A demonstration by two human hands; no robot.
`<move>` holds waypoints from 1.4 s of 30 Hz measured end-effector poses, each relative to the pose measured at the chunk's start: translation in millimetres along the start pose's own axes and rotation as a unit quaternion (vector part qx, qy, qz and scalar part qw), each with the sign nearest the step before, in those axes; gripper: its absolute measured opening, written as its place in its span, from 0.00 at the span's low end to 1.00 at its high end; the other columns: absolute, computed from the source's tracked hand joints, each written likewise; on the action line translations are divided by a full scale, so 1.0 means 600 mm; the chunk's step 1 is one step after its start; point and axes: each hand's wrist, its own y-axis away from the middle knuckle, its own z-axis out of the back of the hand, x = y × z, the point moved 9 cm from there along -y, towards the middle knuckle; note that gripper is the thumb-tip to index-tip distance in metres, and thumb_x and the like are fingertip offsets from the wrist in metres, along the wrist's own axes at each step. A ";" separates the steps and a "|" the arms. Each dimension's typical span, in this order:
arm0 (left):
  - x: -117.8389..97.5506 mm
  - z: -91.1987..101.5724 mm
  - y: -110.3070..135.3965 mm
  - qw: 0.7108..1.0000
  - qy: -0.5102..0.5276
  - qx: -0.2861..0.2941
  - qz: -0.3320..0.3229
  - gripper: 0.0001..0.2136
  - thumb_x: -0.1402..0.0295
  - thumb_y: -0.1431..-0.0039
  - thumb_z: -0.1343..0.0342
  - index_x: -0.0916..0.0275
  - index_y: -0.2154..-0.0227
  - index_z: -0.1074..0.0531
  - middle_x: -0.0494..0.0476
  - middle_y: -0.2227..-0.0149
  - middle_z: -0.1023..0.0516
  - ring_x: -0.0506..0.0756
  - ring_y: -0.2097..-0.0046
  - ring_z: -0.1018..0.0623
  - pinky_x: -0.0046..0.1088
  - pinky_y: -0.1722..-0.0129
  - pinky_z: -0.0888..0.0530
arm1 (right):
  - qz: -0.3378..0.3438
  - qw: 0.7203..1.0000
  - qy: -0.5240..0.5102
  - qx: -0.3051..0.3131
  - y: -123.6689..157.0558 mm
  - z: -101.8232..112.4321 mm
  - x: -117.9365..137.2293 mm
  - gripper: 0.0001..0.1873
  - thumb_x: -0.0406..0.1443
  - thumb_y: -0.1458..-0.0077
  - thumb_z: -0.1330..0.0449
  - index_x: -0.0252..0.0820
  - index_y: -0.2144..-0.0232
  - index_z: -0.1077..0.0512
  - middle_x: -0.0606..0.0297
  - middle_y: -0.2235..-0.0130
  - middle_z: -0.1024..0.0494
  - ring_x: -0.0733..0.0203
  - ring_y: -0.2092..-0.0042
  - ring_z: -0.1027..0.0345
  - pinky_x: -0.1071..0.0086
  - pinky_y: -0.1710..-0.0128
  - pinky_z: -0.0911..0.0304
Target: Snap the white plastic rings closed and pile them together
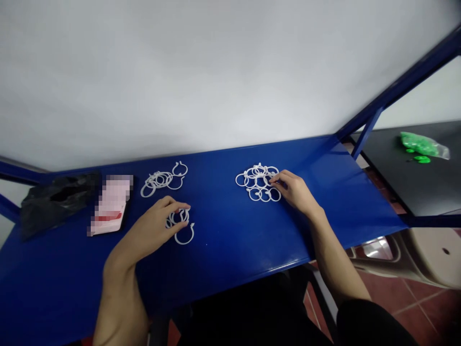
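On a blue table (230,226) lie white plastic rings. My left hand (154,228) rests with fingers curled onto a small group of open rings (182,226) in front of it. My right hand (295,190) touches the right edge of a flat cluster of linked rings (257,182), its fingertips pinched on one ring. A loose pile of further rings (162,179) lies at the back left, apart from both hands.
A pink and white packet (110,204) and a black plastic bag (54,199) lie at the left of the table. A dark table on the right carries a bag of green parts (423,144). A beige plastic chair (425,254) stands lower right.
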 end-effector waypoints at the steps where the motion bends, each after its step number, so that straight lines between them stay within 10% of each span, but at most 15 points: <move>1: 0.002 -0.003 0.002 1.000 -0.003 0.009 -0.011 0.16 0.54 0.39 0.42 0.49 0.50 0.24 0.52 0.54 0.25 0.56 0.56 0.23 0.32 0.56 0.27 | -0.002 1.000 0.003 -0.004 0.000 0.001 0.000 0.06 0.36 0.35 0.41 0.42 0.61 0.24 0.60 0.59 0.22 0.62 0.64 0.28 0.67 0.63 0.33; 14: -0.060 -0.025 -0.019 0.993 -0.066 -0.064 -0.078 0.07 0.63 0.38 0.44 0.55 0.69 0.22 0.55 0.63 0.24 0.58 0.59 0.29 0.40 0.57 0.32 | 0.030 0.994 0.023 -0.104 0.003 0.013 0.045 0.09 0.38 0.33 0.44 0.43 0.61 0.24 0.59 0.63 0.20 0.58 0.63 0.26 0.63 0.61 0.30; 21: -0.115 -0.040 -0.024 0.979 0.055 -0.183 -0.073 0.04 0.66 0.36 0.46 0.58 0.66 0.29 0.52 0.68 0.23 0.53 0.66 0.25 0.32 0.62 0.29 | 0.180 0.980 -0.073 0.031 0.034 -0.099 0.174 0.15 0.44 0.34 0.40 0.42 0.50 0.28 0.59 0.57 0.18 0.57 0.58 0.23 0.62 0.58 0.26; 25: -0.137 -0.062 -0.016 0.963 0.088 -0.244 -0.079 0.06 0.64 0.35 0.45 0.58 0.65 0.27 0.53 0.68 0.20 0.54 0.65 0.21 0.32 0.60 0.26 | 0.159 0.977 -0.138 0.046 0.046 -0.136 0.187 0.17 0.44 0.35 0.39 0.41 0.49 0.29 0.59 0.59 0.19 0.60 0.62 0.23 0.65 0.61 0.25; 32: -0.126 -0.092 -0.029 0.952 0.257 -0.166 0.012 0.08 0.58 0.37 0.40 0.56 0.62 0.24 0.53 0.63 0.15 0.58 0.59 0.16 0.31 0.61 0.21 | 0.148 0.972 -0.184 0.000 0.043 -0.131 0.171 0.07 0.35 0.31 0.45 0.42 0.55 0.27 0.59 0.60 0.21 0.59 0.59 0.25 0.63 0.59 0.26; 42: -0.138 -0.101 -0.016 0.961 0.181 -0.192 -0.078 0.06 0.66 0.36 0.44 0.56 0.69 0.24 0.52 0.68 0.17 0.54 0.66 0.20 0.32 0.61 0.24 | 0.210 0.962 -0.151 0.083 0.060 -0.143 0.193 0.12 0.32 0.30 0.50 0.41 0.53 0.27 0.58 0.60 0.22 0.58 0.58 0.28 0.62 0.57 0.28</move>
